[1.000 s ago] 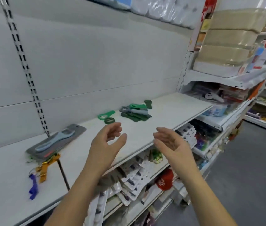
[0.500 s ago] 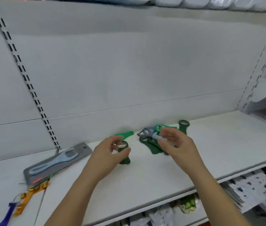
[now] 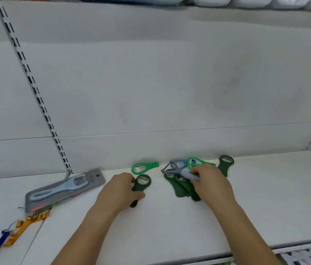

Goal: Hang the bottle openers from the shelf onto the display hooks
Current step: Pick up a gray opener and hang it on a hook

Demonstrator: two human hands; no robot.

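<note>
Bottle openers (image 3: 181,190) lie heaped mid-shelf (image 3: 265,207) under the right hand (image 3: 214,186), whose fingers (image 3: 198,171) seemingly pinch a pale-blue handle (image 3: 189,176). The left hand (image 3: 118,190) curls round a dark green opener (image 3: 143,181), its long axis running near-far.

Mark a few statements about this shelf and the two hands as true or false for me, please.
1. The left hand grips a dark green opener. True.
2. The bright green opener lies near the back wall, with no hand touching it. True.
3. The carded blue opener hangs on a hook. False: it lies flat on the shelf.
4. The right hand is empty. False: it pinches a blue-handled tool on top of the pile of green openers.
</note>
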